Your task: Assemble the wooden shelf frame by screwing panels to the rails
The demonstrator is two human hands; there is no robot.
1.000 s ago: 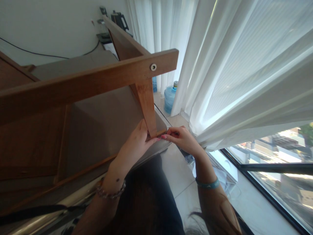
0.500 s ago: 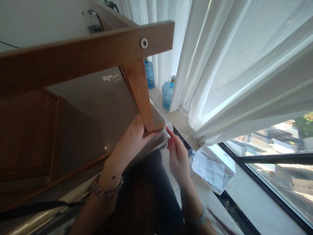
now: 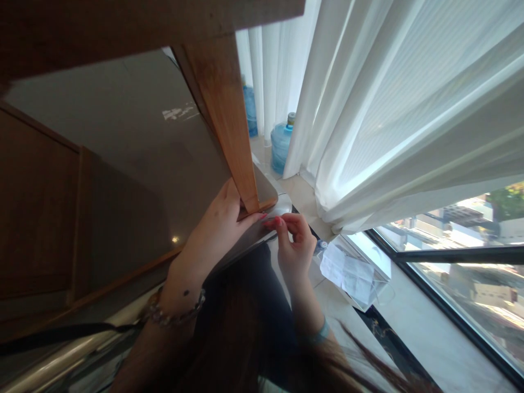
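Observation:
A brown wooden frame [image 3: 232,120] stands over a glossy dark tabletop, its upright post meeting a low rail near the table's corner. Around the foot of this post, my left hand [image 3: 215,221] is closed, thumb along the near side and fingers hidden behind the wood. Just right of the joint, my right hand [image 3: 295,240] has thumb and fingertips pinched together, close to the left thumb tip. Whatever lies in that pinch, if anything, is too small to make out. A thick top bar [image 3: 123,33] of the frame crosses above both hands.
The glossy tabletop [image 3: 143,147] spreads out left beneath the frame. Blue water bottles [image 3: 280,143] stand on the floor by white curtains [image 3: 360,109]. A creased paper sheet [image 3: 346,273] lies on a white box at the right, beside the window [image 3: 450,256].
My right hand has moved from a pointing finger near the rail's end to a pinch beside the joint. The frame appears closer and its top bar higher in view. My left hand keeps its hold.

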